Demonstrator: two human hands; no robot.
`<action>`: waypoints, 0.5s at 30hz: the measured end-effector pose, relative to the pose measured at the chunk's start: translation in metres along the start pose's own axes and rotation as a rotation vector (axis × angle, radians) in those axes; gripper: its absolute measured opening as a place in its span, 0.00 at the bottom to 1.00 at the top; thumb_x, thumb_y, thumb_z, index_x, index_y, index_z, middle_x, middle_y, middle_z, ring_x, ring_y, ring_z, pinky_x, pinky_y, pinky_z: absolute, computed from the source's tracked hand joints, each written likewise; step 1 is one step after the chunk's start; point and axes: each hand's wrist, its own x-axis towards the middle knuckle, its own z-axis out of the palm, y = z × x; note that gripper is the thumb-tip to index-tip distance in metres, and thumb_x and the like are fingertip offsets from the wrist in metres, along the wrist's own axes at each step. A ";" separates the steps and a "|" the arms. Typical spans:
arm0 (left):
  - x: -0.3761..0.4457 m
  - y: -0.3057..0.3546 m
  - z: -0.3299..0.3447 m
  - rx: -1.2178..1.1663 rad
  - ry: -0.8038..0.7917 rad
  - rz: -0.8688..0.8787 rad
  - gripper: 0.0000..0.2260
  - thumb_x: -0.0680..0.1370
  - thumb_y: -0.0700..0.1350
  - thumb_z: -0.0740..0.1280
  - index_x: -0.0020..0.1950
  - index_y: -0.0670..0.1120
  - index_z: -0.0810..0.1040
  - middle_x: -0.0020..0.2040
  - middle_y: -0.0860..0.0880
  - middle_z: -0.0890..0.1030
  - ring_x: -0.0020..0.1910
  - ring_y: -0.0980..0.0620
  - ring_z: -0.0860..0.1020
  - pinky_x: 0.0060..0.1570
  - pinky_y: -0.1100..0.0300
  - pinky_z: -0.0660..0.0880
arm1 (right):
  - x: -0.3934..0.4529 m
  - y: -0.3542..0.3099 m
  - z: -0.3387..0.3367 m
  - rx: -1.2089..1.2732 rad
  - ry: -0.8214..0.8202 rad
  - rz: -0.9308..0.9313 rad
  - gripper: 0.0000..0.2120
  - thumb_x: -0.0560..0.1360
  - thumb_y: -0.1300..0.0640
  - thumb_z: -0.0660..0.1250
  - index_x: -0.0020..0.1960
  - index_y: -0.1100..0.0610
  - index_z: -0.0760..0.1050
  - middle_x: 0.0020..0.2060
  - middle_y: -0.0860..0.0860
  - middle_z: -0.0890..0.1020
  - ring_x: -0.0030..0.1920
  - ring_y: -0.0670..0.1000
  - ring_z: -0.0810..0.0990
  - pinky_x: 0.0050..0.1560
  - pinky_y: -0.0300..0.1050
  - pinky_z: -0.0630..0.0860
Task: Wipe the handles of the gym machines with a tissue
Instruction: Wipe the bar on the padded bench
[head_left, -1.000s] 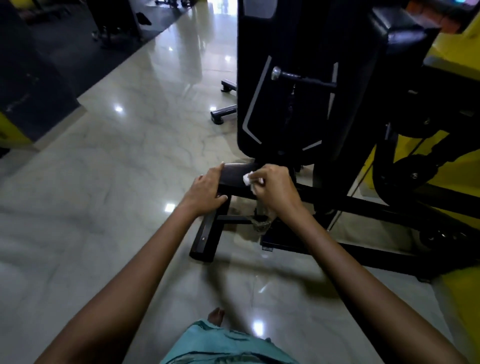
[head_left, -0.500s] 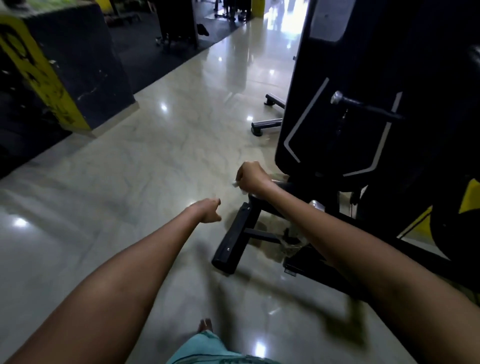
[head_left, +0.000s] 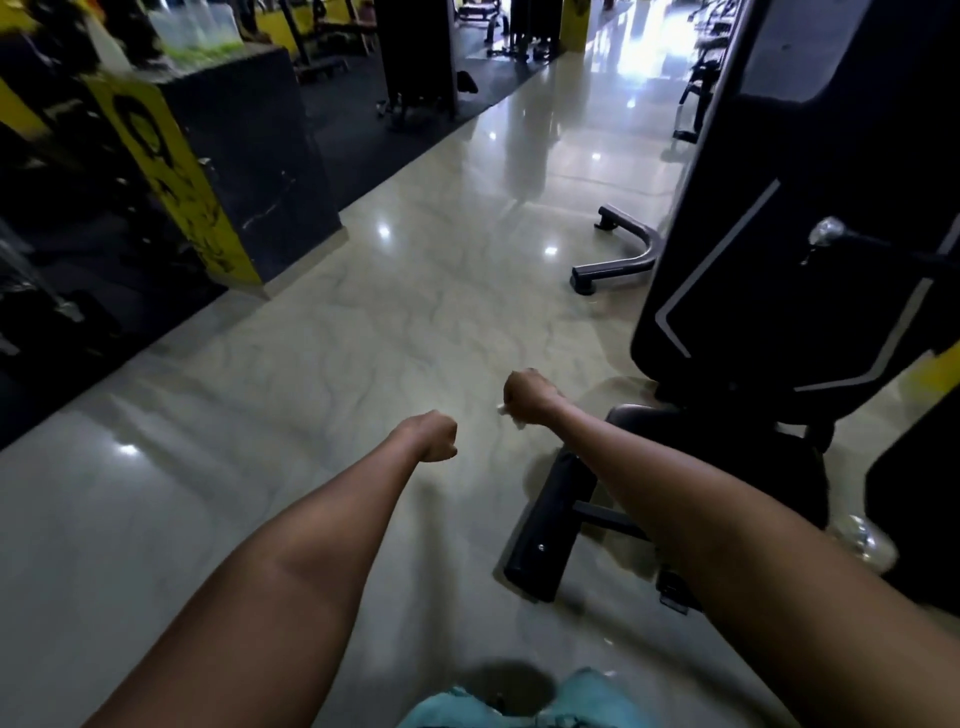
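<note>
Head cam: my right hand (head_left: 527, 396) fisted round tissue (head_left: 506, 413), left hand (head_left: 434, 435) curled, apparently empty. Machine handle (head_left: 883, 244) lies at 2 o'clock, pointing left; right's nearer.

Both bare forearms extended forward and down, roughly parallel, well apart. Left hand (head_left: 434, 435) curled into a loose fist, nothing visible in its grip. Right hand (head_left: 527, 394) fisted tight, slightly ahead of and higher than the left, knuckles forward.

Dim gym interior; daylight glares from the far top right, ceiling lights mirror as bright spots on the glossy floor (head_left: 363, 332), edges curve and blur.
</note>
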 end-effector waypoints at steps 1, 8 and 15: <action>0.003 -0.007 -0.005 0.003 -0.009 0.001 0.11 0.78 0.44 0.61 0.53 0.40 0.78 0.57 0.42 0.79 0.55 0.42 0.77 0.49 0.56 0.74 | 0.007 -0.005 -0.003 0.017 0.019 0.000 0.12 0.74 0.56 0.70 0.43 0.66 0.80 0.44 0.60 0.82 0.47 0.56 0.81 0.41 0.41 0.72; 0.050 -0.043 -0.049 -0.055 -0.035 0.011 0.15 0.79 0.47 0.62 0.60 0.39 0.78 0.60 0.42 0.78 0.58 0.43 0.76 0.51 0.56 0.72 | 0.072 -0.028 -0.028 0.009 0.001 -0.078 0.11 0.73 0.54 0.70 0.42 0.63 0.82 0.44 0.59 0.83 0.51 0.52 0.80 0.50 0.42 0.76; 0.122 -0.089 -0.090 -0.077 -0.016 0.020 0.14 0.79 0.47 0.63 0.58 0.39 0.78 0.58 0.43 0.79 0.56 0.44 0.77 0.50 0.56 0.73 | 0.164 -0.044 -0.058 -0.021 0.002 -0.144 0.14 0.74 0.53 0.68 0.38 0.63 0.83 0.37 0.56 0.85 0.43 0.49 0.80 0.51 0.45 0.78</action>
